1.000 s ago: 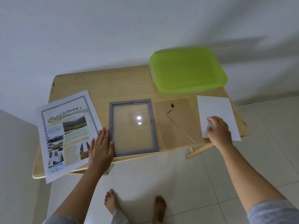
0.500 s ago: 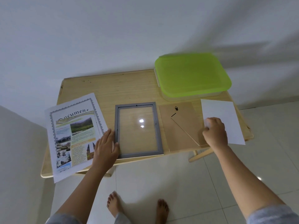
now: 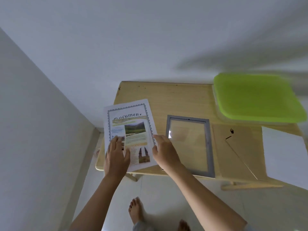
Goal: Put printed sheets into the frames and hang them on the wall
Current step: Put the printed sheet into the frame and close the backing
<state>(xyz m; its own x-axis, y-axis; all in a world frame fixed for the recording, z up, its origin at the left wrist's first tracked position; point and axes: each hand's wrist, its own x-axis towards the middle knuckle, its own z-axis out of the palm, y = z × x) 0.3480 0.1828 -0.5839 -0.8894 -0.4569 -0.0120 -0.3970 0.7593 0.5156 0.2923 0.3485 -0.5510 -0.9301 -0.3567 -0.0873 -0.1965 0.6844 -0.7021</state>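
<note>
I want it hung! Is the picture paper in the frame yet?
No. The printed sheet lies beside the frame, whose glass shows only wood.

My pale corner, with one small wooden table.

The light wood table [image 3: 166, 100] in front of me stands against a plain white back wall [image 3: 150, 39]. A second white wall [image 3: 33, 122] runs down my left, and the two meet in a corner just past the table's left end. Under it lies a floor [image 3: 160, 194] of large, pale, glossy tiles with thin grout lines. A slanted wooden leg [image 3: 250, 186] shows below the near edge. The light is soft and even, and broad blurred shadows [image 3: 233, 64] cross the back wall at upper right.
</note>
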